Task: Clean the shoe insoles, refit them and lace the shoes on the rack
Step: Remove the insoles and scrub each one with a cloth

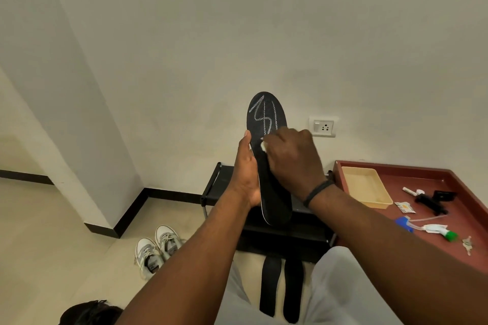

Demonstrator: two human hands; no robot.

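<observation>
Insole (pixel 266 124), black and marked with pale chalk-like scribbles near its toe end, stands nearly upright in front of the wall, above the black shoe rack (pixel 224 185). It looks light and thin, likely flexible foam with a slightly grippy fabric face, so it should bend if pressed without backing; holding it along one edge near the middle and heel, as now, seems the sound place.

The left hand (pixel 247 174) supports it from the left edge, thumb up along the rim and palm behind the lower half, its fingers wrapped on the insole. The right hand (pixel 293 158) comes across from the right with the wrist bent, a dark band around it, its fingers pinched on a small white wad (pixel 263 145), perhaps a wipe, pressed against the insole face just below the scribbles.

Two more dark insoles (pixel 281 287) lie on the floor between the knees. A pair of grey-white sneakers (pixel 158 248) sits on the floor to the left. A spray bottle (pixel 433 229) lies on the red surface (pixel 464 253) at right.
</observation>
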